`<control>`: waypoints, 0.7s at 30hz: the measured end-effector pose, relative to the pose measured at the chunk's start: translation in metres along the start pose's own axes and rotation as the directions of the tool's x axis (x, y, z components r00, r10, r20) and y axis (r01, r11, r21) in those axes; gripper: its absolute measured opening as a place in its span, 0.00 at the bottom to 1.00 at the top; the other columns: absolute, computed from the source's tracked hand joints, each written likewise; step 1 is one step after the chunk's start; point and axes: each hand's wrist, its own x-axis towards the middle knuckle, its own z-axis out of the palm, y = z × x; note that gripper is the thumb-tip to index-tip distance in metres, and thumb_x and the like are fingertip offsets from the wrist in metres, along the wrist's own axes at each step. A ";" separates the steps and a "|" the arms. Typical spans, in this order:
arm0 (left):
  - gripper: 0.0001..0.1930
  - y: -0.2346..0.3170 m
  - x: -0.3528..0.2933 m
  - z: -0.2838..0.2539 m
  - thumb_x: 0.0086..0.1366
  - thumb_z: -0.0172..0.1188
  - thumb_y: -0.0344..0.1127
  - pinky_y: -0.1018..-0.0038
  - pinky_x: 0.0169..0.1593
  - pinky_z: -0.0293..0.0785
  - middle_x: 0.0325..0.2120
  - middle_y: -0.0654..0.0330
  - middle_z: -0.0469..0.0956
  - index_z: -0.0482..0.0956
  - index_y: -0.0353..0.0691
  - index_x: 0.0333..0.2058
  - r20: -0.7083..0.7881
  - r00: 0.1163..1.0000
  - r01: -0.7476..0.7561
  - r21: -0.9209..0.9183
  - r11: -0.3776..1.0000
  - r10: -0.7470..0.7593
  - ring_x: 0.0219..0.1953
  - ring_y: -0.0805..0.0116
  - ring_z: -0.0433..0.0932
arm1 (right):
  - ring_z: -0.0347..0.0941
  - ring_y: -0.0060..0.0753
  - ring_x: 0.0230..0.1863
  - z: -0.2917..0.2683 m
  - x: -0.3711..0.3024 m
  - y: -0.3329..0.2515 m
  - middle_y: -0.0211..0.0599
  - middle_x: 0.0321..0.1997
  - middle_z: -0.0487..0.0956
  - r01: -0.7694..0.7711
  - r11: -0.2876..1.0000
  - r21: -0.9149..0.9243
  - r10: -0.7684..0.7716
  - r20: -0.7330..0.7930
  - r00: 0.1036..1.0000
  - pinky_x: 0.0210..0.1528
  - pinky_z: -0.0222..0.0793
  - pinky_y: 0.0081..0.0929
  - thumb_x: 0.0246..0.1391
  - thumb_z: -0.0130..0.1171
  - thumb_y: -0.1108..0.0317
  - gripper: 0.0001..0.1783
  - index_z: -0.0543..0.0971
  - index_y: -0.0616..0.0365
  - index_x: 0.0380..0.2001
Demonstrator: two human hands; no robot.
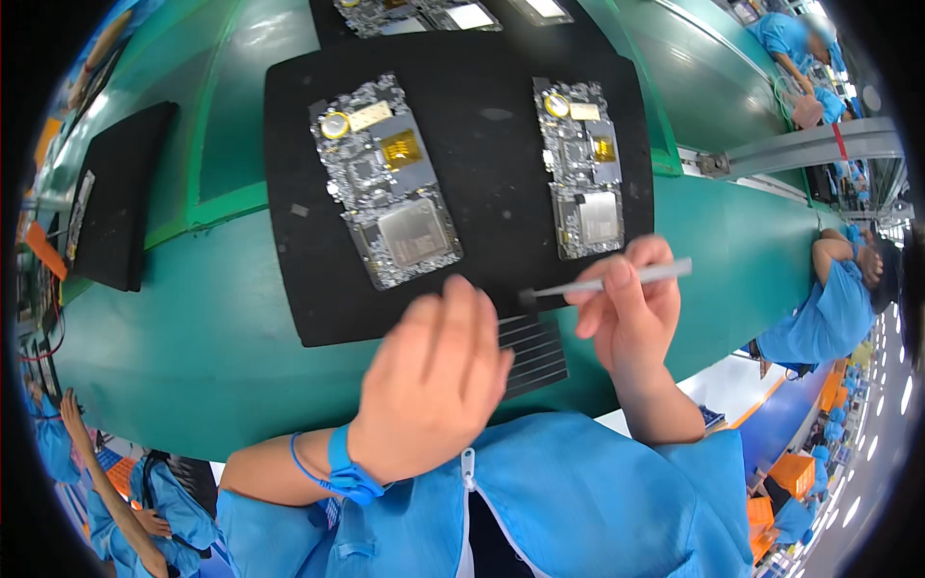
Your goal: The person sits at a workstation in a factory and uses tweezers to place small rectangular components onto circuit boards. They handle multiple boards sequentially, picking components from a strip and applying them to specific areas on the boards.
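Note:
Pinched between thumb and fingers of my right hand (631, 308) are silver tweezers (617, 282), their points toward the left. At the points sits a small dark piece (526, 298), too blurred to name. Just below lies a sheet of black strips (533, 354), partly covered by my left hand (434, 376). That hand has its back up and fingers stretched out, with nothing seen in it. Two circuit boards lie on a black foam mat (491, 193): the left board (385, 183) is beyond my left hand, the right board (581, 173) beyond my right. Each carries a round cell and a silver shield.
More circuit boards (424, 17) lie at the far edge on another dark mat. To the left, a black foam panel (120, 197) rests on the green bench (217, 318). A metal rail (800, 146) runs at the right. People in blue work on both sides.

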 end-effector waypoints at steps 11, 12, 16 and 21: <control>0.30 -0.035 -0.011 0.023 0.52 0.62 0.41 0.63 0.52 0.72 0.48 0.35 0.69 0.71 0.22 0.48 -0.014 0.996 0.091 0.216 0.972 -0.090 0.51 0.41 0.69 | 0.76 0.22 0.20 0.081 0.065 0.040 0.42 0.25 0.78 -0.078 0.987 -0.142 0.095 0.115 0.989 0.21 0.73 0.15 0.59 0.55 0.72 0.11 0.63 0.61 0.35; 0.30 -0.035 -0.011 0.024 0.52 0.62 0.42 0.63 0.52 0.72 0.48 0.35 0.70 0.72 0.22 0.48 -0.019 0.996 0.088 0.226 0.970 -0.086 0.51 0.42 0.70 | 0.77 0.26 0.19 0.078 0.064 0.042 0.47 0.24 0.79 -0.016 0.975 -0.223 0.049 0.143 0.988 0.24 0.76 0.20 0.61 0.51 0.72 0.08 0.61 0.60 0.34; 0.26 -0.036 -0.012 0.026 0.56 0.59 0.43 0.66 0.49 0.75 0.47 0.35 0.71 0.75 0.24 0.46 -0.021 0.998 0.057 0.273 0.960 -0.054 0.49 0.43 0.72 | 0.77 0.23 0.21 0.077 0.064 0.040 0.45 0.24 0.79 -0.023 0.975 -0.220 0.052 0.131 0.990 0.22 0.74 0.14 0.60 0.53 0.71 0.10 0.62 0.61 0.34; 0.25 -0.038 -0.012 0.026 0.57 0.57 0.43 0.67 0.47 0.76 0.47 0.36 0.71 0.75 0.24 0.45 -0.019 0.999 0.040 0.290 0.956 -0.037 0.48 0.44 0.73 | 0.78 0.24 0.22 0.079 0.063 0.042 0.45 0.23 0.79 0.022 0.965 -0.263 0.013 0.131 0.991 0.23 0.74 0.14 0.60 0.53 0.72 0.10 0.62 0.62 0.33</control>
